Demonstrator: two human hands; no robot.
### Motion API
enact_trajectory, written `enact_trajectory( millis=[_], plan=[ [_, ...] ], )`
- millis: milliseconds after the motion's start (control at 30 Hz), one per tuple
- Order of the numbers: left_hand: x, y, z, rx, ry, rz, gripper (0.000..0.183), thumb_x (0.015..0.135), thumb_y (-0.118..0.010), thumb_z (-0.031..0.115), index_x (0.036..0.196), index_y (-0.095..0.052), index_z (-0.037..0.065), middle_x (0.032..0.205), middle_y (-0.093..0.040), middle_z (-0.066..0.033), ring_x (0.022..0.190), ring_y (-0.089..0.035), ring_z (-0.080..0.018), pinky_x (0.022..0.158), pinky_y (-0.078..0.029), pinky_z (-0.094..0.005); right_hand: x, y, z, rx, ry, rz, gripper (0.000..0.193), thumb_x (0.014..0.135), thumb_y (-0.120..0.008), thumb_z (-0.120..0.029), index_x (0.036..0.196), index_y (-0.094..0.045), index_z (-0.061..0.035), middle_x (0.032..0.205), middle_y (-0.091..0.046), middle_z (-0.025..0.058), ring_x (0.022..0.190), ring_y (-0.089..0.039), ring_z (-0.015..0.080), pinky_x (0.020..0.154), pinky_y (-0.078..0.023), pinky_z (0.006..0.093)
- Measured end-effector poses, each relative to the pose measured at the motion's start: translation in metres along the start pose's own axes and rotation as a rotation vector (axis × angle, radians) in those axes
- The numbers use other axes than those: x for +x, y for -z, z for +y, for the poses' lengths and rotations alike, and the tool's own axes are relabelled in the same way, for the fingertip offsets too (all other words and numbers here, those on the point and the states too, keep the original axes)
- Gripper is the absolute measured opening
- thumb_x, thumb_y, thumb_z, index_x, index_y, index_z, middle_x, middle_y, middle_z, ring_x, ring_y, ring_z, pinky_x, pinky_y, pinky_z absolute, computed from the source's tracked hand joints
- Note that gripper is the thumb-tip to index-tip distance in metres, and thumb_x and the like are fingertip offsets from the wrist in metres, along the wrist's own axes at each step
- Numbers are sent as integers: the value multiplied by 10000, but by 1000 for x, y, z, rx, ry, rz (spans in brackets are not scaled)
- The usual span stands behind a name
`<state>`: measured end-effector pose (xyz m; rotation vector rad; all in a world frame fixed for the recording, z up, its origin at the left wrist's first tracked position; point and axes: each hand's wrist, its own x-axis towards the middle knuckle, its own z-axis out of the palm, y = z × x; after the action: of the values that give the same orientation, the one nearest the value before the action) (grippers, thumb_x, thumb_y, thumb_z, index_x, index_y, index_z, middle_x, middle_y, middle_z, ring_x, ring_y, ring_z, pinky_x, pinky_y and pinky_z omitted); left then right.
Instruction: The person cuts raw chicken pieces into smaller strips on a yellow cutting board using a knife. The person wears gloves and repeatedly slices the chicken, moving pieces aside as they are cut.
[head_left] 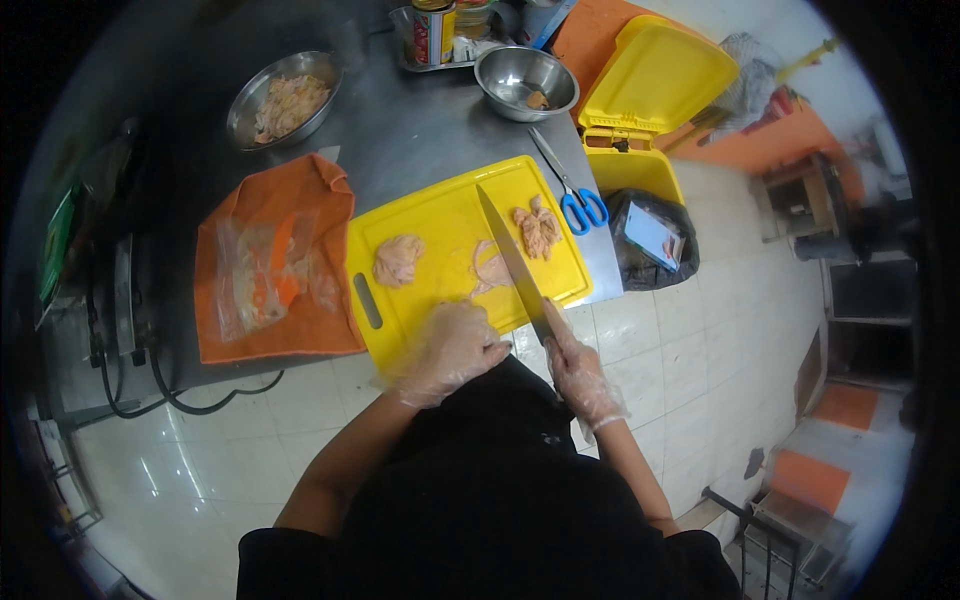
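my right hand (577,372) holds the knife (515,266) over the yellow board (445,220), beside thin meat (489,271). my left hand (450,347) curls at the near edge, perhaps for steadying; if it holds something, i cannot tell. scissors (569,187) lie close, probably for reach.

Room to pass over the cutting board (450,212), with the knife (513,258) as main barrier.
From the left hand (450,348), a free yellow lane goes toward the far edge, between the left meat lump (398,260) and the thin meat piece (490,271); beyond it, bare steel table (410,130) continues between the two bowls. To the right, the slanted blade, gripped by the right hand (580,372), blocks the way to the right meat pile (537,228) and the scissors (567,186). The orange cloth (325,200) occupies the left side.
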<state>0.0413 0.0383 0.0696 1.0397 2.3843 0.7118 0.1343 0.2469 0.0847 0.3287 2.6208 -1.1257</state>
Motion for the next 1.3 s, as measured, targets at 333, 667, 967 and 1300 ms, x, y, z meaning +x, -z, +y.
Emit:
enact_trajectory(
  millis=[333,667,967,1300],
  plan=[
    [30,-4,-27,139,-84,491,235,909,-684,105,1141,-680,68,1152,-679,-171,1073,-624,-373,949,-486,-491,25,-16,-14,-14,281,139,702,1007,-559,-42,1650,-293,-140,1265,-650,346,1131,-667,482,983,-537,517],
    [7,-7,-21,234,-38,266,277,909,-705,210,1158,-713,88,1045,-685,-120,1064,-629,-306,923,-493,-468,20,-35,0,-186,128,34,747,1051,-516,-109,1693,-149,-214,1193,-668,345,1021,-695,487,890,-563,527],
    [25,-29,-30,103,-127,629,328,937,-658,96,1263,-681,70,1168,-681,-160,1135,-637,-354,992,-480,-472,20,-35,3,-158,161,47,749,1058,-518,-122,1695,-143,-247,1047,-702,324,921,-709,482,822,-553,556],
    [37,-45,-34,-122,-143,744,314,956,-590,62,1253,-676,10,1209,-682,-194,1153,-641,-375,988,-496,-476,14,-41,-11,-163,98,-26,721,1070,-481,-77,1694,-157,-238,1150,-673,351,983,-700,489,863,-556,539]
  ],
)
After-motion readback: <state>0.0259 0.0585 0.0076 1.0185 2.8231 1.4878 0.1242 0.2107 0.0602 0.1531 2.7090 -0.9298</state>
